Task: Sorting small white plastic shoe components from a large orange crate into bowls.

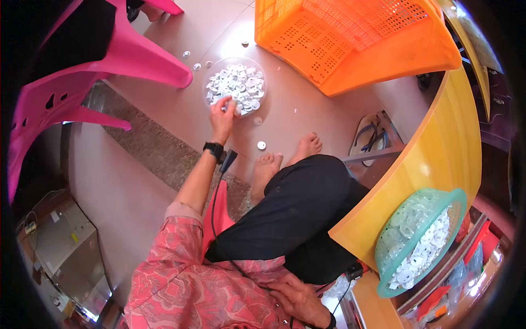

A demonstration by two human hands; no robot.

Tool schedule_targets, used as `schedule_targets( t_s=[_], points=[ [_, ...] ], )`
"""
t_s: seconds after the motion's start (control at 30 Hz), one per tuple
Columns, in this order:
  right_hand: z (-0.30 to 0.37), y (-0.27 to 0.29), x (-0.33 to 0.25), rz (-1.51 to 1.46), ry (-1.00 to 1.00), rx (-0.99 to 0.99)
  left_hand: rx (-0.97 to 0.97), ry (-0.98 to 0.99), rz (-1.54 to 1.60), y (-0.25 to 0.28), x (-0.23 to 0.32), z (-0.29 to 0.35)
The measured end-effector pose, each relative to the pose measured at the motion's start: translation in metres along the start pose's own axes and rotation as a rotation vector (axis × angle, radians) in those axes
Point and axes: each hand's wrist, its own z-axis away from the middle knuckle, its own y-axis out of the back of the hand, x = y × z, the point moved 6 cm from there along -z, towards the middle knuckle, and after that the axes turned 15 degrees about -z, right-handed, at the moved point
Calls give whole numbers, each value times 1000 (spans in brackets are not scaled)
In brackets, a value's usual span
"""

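On the tiled floor stands a clear round bowl [264, 82], heaped with small white plastic pieces [235, 82]. My left hand [222, 114] reaches down to the near rim, its fingers bent together around a small pale piece that is partly hidden by them. A black band and a dark clip with a cable are at that wrist. Close to my body, my right hand [298, 299] rests on the patterned red shirt [181, 268], fingers loosely stretched out and holding nothing visible. Two round white pieces lie between the bowl and my bare feet: one loose piece [261, 145] and a paler one [257, 120].
Pink plastic chairs [137, 60] stand at the far left. An orange perforated crate [350, 60] is at the back right. On the curved yellow tabletop [422, 148], a green basket [402, 236] tilts, full of white pieces. Sandals [372, 137] lie under the table. Several loose pieces [197, 67] lie beyond the bowl.
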Motion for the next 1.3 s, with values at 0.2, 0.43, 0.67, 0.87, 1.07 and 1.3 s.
schedule_targets(
  t_s=[0.2, 0.43, 0.67, 0.87, 1.07, 1.3],
  points=[
    [0, 9, 0, 21, -43, 53, 83, 60, -43, -25, 61, 16],
    [0, 13, -1, 27, -86, 42, -592, -397, -671, -137, 11, 117],
    [-2, 14, 4, -20, -145, 19, -634, -327, -830, -138, -32, 112],
    [-12, 20, -3, -67, -132, 65, -311, -362, -651, -130, -8, 72],
    [-18, 21, -13, -68, -112, 122, -384, -404, -804, -141, -11, 71],
    [-20, 21, -13, -71, -102, 112, -343, -446, -609, -117, 6, 70]
  ],
)
